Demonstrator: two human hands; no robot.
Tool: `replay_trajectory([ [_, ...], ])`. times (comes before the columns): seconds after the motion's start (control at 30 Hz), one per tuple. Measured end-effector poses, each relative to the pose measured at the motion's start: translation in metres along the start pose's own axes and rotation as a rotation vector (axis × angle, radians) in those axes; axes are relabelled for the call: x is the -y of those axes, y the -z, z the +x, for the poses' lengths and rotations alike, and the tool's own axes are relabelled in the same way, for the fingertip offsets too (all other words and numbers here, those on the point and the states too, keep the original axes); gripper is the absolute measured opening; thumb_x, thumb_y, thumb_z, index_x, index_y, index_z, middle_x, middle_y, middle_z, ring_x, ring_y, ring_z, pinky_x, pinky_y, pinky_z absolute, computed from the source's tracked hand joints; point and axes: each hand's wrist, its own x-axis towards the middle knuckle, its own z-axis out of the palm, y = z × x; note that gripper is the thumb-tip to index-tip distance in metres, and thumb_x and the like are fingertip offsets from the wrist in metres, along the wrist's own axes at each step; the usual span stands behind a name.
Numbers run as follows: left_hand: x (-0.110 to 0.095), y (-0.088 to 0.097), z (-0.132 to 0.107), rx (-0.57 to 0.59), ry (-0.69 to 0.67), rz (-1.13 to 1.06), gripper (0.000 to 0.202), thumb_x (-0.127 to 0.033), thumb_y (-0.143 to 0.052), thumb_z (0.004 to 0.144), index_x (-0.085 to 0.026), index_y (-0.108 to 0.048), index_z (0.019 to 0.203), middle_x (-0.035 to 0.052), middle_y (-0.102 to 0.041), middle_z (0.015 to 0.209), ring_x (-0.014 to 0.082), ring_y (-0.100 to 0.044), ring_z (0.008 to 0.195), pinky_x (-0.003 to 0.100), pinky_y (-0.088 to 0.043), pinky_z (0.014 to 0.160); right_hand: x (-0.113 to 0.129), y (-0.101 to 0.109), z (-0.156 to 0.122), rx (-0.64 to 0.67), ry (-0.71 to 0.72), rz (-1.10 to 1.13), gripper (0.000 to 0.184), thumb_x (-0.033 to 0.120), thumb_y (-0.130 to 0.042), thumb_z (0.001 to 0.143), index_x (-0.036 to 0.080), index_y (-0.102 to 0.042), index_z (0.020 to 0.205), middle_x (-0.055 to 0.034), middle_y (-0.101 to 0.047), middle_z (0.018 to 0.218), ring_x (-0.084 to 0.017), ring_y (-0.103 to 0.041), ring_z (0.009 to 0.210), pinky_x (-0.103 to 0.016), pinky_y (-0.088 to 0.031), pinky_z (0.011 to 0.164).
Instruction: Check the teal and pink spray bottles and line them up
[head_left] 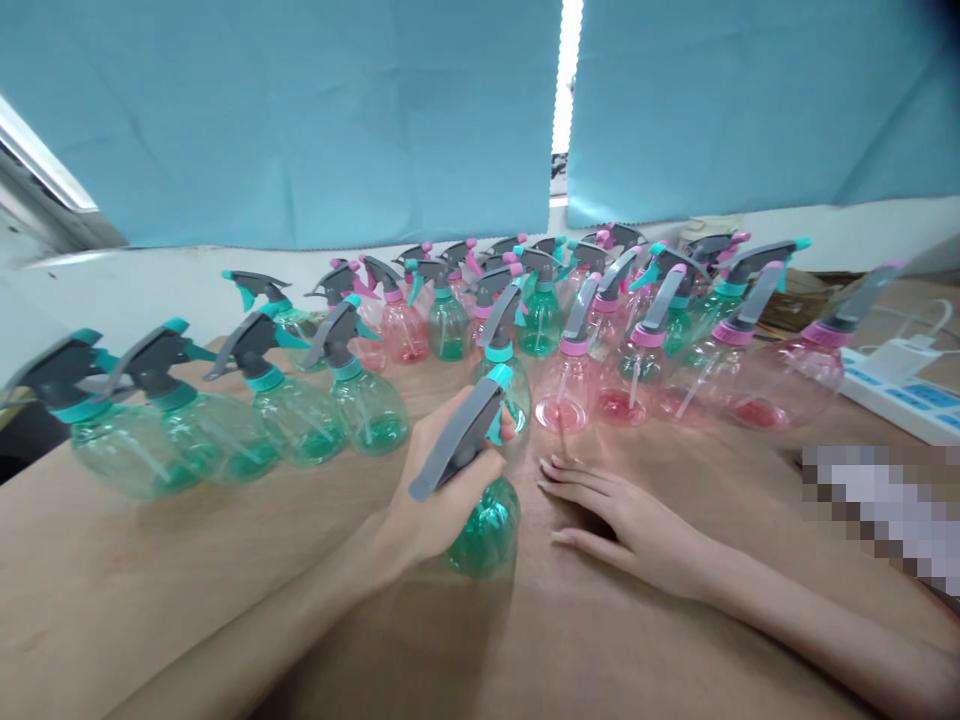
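Observation:
My left hand (439, 495) is closed round the neck of a green spray bottle (486, 525) with a grey trigger head and a teal nozzle; the bottle stands on the brown table (187, 570) in front of me. Just right of that bottle, my right hand (622, 515) lies flat on the table, fingers stretched out and pointing left, holding nothing. Beyond both hands stand several green spray bottles (367, 400) on the left and several pink spray bottles (622, 385) on the right.
A white power strip (911, 400) with a plugged-in adapter lies at the right edge of the table. A blurred-out patch sits at right. Blue curtains (300, 110) hang behind the table above a white ledge.

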Motion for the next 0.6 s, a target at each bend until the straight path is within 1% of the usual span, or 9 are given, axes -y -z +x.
replay_trajectory([
  [0.1,0.0005,0.0009,-0.0005,0.003,0.011,-0.002,0.016,-0.012,-0.049,0.075,-0.024,-0.054,0.085,-0.0064,-0.044,0.065,0.0108,-0.046,0.058,0.025,-0.038,0.061,0.0006,0.0002,-0.0001,-0.007,-0.005,0.009,0.056,0.05,-0.05,0.091,0.021,-0.044,0.139,-0.0052,-0.042,0.146,-0.024,-0.036,0.135,-0.044,-0.033,0.111],
  [0.23,-0.0013,0.0011,-0.0028,-0.009,0.017,0.047,0.032,-0.013,-0.05,0.075,-0.028,-0.057,0.103,-0.0071,-0.047,0.064,0.0115,-0.046,0.056,0.024,-0.037,0.059,0.0006,-0.0003,-0.0004,-0.014,-0.009,0.007,0.057,0.05,-0.05,0.091,0.021,-0.045,0.139,-0.0052,-0.043,0.146,-0.024,-0.037,0.135,-0.044,-0.033,0.111],
  [0.3,-0.0019,0.0006,-0.0043,-0.024,0.021,0.072,0.036,-0.013,-0.05,0.075,-0.029,-0.058,0.107,-0.007,-0.048,0.063,0.0119,-0.046,0.055,0.024,-0.036,0.056,0.0006,-0.0004,-0.0005,-0.012,-0.01,0.0,0.056,0.051,-0.05,0.091,0.021,-0.045,0.138,-0.0053,-0.043,0.146,-0.024,-0.037,0.135,-0.043,-0.033,0.112],
  [0.4,-0.0012,0.0002,-0.006,-0.031,0.018,0.079,0.037,-0.014,-0.049,0.076,-0.029,-0.058,0.109,-0.0071,-0.046,0.061,0.0119,-0.048,0.053,0.023,-0.035,0.053,0.0008,-0.0003,-0.0004,-0.013,-0.007,0.004,0.056,0.05,-0.05,0.091,0.021,-0.046,0.138,-0.0054,-0.044,0.145,-0.024,-0.037,0.135,-0.044,-0.033,0.111],
  [0.5,0.0011,0.0006,-0.0062,-0.023,0.018,0.081,0.036,-0.016,-0.049,0.077,-0.029,-0.058,0.11,-0.0071,-0.047,0.062,0.0118,-0.051,0.052,0.023,-0.037,0.053,0.0009,0.0001,-0.0002,-0.016,-0.006,0.012,0.055,0.049,-0.051,0.091,0.022,-0.045,0.138,-0.0055,-0.043,0.145,-0.025,-0.037,0.135,-0.045,-0.033,0.111],
  [0.6,0.0036,0.0008,-0.0056,-0.039,0.024,0.097,0.026,-0.018,-0.05,0.078,-0.026,-0.059,0.101,-0.0063,-0.049,0.063,0.0122,-0.053,0.052,0.024,-0.04,0.053,0.0006,0.0003,-0.0002,-0.016,-0.005,0.017,0.055,0.049,-0.051,0.091,0.023,-0.045,0.138,-0.0056,-0.043,0.145,-0.025,-0.037,0.135,-0.046,-0.032,0.111],
])
